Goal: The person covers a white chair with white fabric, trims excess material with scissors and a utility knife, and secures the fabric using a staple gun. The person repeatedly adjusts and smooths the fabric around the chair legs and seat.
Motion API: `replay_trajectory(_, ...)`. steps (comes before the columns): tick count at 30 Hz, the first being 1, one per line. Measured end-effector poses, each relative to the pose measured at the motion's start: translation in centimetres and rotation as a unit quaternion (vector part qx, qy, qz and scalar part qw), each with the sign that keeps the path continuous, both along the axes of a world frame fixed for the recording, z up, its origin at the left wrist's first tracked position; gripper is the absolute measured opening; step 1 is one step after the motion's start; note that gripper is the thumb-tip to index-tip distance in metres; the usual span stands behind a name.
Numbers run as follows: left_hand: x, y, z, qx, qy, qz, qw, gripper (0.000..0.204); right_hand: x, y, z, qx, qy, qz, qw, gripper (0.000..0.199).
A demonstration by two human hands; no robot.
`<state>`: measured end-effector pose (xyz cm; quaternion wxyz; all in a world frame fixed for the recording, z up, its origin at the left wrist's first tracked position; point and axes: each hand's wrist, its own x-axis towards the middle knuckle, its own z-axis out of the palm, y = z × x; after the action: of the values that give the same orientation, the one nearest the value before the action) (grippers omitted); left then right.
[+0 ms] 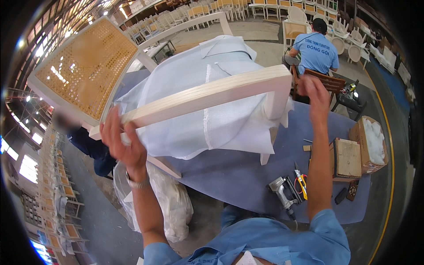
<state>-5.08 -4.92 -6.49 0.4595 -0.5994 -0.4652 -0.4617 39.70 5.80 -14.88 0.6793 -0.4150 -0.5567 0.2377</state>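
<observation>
A pale wooden armchair (203, 98) with a woven cane back (86, 66) stands on the grey-blue tabletop. White cloth (176, 88) covers its seat and hangs below the near armrest. My left hand (121, 139) is at the rear end of that armrest, thumb and fingers around the wood. Beyond the armrest's front corner, my right hand (314, 90) is raised, fingers loosely bent and apart, with nothing seen in it. Whether its fingertips touch the wood I cannot tell. Below my right hand lie a staple gun (285, 192) and a yellow utility knife (301, 181).
At the table's right are a wooden box (346, 159) and a carton (373, 145) with white stuffing. Clear plastic bags (170, 203) hang at the near left. One person (316, 51) sits beyond the table, another (95, 148) is at the left. Rows of chairs (190, 13) stand behind.
</observation>
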Motion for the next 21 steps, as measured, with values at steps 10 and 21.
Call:
replay_trajectory(10,-8.7,5.2,0.6,-0.018,-0.127,-0.058,0.99,0.046,-13.9,8.2,0.4,0.172,-0.405,0.086,0.894,0.043)
replay_trajectory(21,1.4,3.4,-8.3,-0.223,-0.117,0.027,0.967,0.04,-8.0,4.8,5.1,-0.091,0.074,0.504,0.856,0.066)
